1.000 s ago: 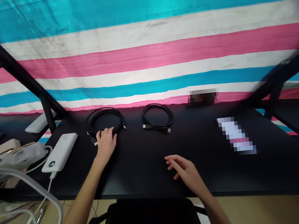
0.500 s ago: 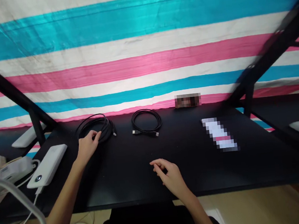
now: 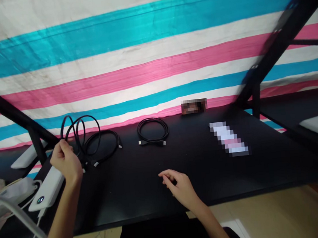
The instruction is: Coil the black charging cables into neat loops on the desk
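My left hand (image 3: 66,161) is closed on a black cable (image 3: 99,127), holding part of it up in loose loops at the left of the table. The rest of that cable, or cables, lies coiled behind the hand, with several plug ends showing on the tabletop. To the right lies a neatly coiled black USB cable (image 3: 167,127), untouched, its two plugs facing forward. My right hand (image 3: 179,187) is near the table's front edge, its fingers loosely curled with a small gap and nothing seen in them.
A white power bank (image 3: 48,189) with a plugged-in lead lies beside my left forearm. Further left are a white power strip (image 3: 10,197) and a bent white tube (image 3: 24,216). A blurred-out flat object (image 3: 227,138) lies right on the black table (image 3: 132,190). Dark slanted frames flank both sides.
My left hand has moved left and up, drawing loops of the black cable out of the coil. The view has tilted slightly. My right hand stays where it was.
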A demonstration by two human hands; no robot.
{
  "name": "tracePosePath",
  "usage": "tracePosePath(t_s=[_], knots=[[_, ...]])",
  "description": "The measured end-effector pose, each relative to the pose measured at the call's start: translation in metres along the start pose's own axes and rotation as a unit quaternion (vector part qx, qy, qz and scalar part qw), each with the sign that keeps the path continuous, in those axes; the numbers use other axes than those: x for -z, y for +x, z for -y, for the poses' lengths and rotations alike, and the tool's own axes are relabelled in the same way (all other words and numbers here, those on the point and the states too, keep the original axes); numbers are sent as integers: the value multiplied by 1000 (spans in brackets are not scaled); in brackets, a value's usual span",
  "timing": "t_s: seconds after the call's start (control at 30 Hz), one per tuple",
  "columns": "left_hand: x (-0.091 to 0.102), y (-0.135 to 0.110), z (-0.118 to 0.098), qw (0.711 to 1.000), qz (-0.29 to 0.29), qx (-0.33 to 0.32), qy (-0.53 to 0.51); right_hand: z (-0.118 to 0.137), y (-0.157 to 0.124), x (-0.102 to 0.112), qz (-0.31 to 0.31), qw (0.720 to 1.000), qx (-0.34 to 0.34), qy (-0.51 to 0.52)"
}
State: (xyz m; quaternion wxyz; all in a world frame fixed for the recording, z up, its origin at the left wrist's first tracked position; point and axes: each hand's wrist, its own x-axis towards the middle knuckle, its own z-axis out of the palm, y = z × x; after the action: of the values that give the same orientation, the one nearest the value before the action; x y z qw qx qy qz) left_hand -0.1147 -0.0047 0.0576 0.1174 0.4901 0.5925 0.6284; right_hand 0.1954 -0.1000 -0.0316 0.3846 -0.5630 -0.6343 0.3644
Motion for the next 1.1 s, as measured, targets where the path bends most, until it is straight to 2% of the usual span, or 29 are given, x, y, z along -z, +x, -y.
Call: tracePosePath(t_s=[0.03, 0.13, 0.23, 0.33, 0.43, 0.53, 0.67, 0.83, 0.97, 1.1], knots=[[1, -8, -8, 998, -52, -37, 2, 0, 0, 0, 1, 1000, -3, 3], [0, -37, -28, 997, -33, -57, -34, 0, 0, 0, 9, 999, -30, 26], [-5, -68, -37, 994, -14, -46, -99, -1, -1, 0, 13, 994, -68, 81], [-10, -97, -40, 989, -2, 22, -149, -2, -1, 0, -5, 985, -79, 153], [-15, -122, -44, 972, 49, 122, -196, -5, -2, 2, -17, 974, -78, 213], [-19, -141, -46, 953, 102, 190, -213, -7, -3, 5, 13, 962, -85, 261], [-27, -153, -42, 943, 132, 211, -219, -6, -4, 9, 85, 940, -106, 313], [-29, -152, -41, 929, 151, 262, -212, -7, -8, 12, 134, 905, -108, 388], [-29, -151, -43, 910, 150, 313, -228, -10, -13, 9, 113, 904, -104, 400], [-33, -156, -48, 882, 80, 373, -277, -6, -14, -3, 69, 914, -63, 395]])
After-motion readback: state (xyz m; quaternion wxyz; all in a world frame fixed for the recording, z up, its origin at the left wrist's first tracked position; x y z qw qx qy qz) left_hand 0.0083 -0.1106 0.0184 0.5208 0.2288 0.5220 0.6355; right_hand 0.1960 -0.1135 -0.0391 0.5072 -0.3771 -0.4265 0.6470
